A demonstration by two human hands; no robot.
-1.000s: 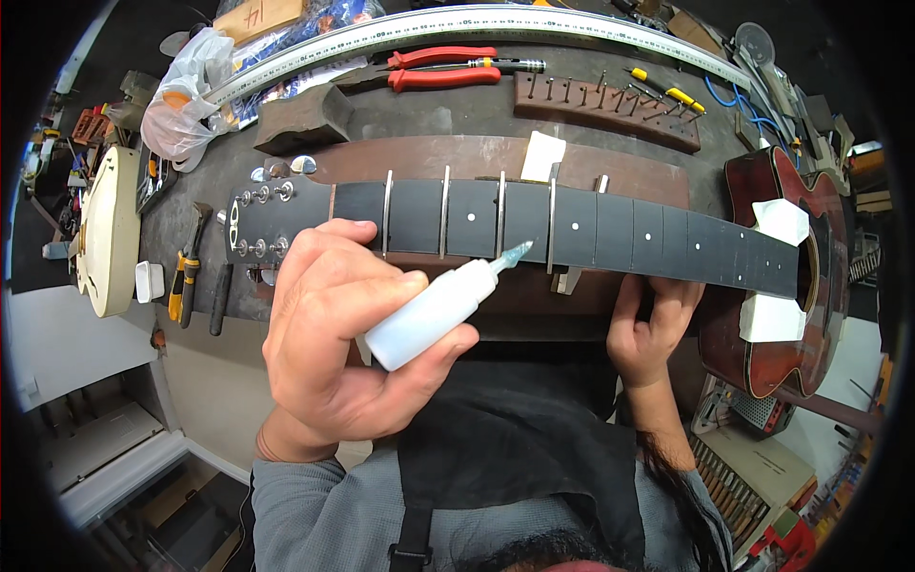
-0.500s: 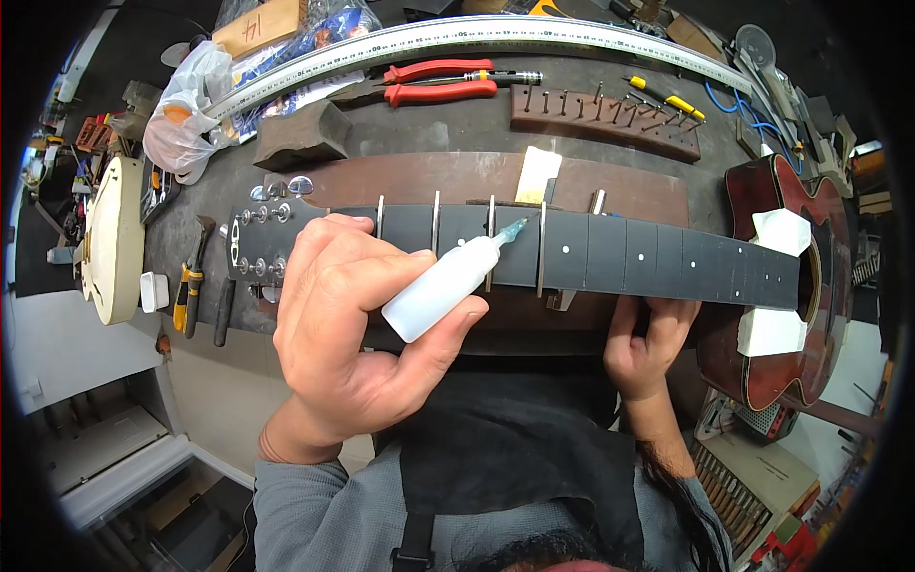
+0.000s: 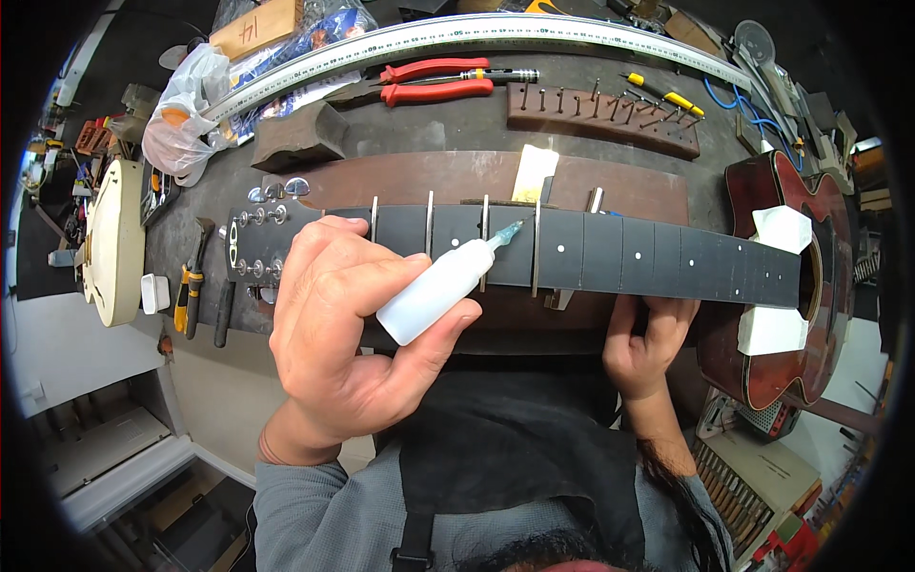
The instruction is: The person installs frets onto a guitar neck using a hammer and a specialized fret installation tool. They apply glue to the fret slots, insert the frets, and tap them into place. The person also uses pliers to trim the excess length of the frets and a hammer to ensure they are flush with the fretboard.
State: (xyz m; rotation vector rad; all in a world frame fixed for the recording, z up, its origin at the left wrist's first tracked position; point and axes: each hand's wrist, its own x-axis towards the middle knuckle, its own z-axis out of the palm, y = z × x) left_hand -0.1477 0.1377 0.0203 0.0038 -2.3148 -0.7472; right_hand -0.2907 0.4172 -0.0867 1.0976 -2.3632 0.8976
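Note:
My left hand [image 3: 348, 319] is closed around a small white squeeze bottle [image 3: 437, 294], tilted up to the right. Its teal needle tip [image 3: 510, 232] points at the dark fretboard [image 3: 600, 253], close to a raised metal fret [image 3: 537, 243]. Several such frets stand on the headstock half of the board; towards the body only bare slots and white dots show. The headstock [image 3: 262, 243] with its tuners lies left of my left hand. My right hand [image 3: 643, 353] is curled at the near edge of the neck, its fingertips partly hidden under it.
The red-brown guitar body [image 3: 829, 276] lies at the right, with white paper [image 3: 767, 331] beside the soundhole. Behind the neck are a wooden fret block [image 3: 600, 122], red-handled pliers [image 3: 438, 91], a long ruler [image 3: 457, 36] and a dark shaped block [image 3: 300, 135]. Yellow-handled cutters [image 3: 191, 291] lie left.
The whole view has shifted very slightly. My left hand keeps the bottle tip near the same fret, and my right hand stays at the neck.

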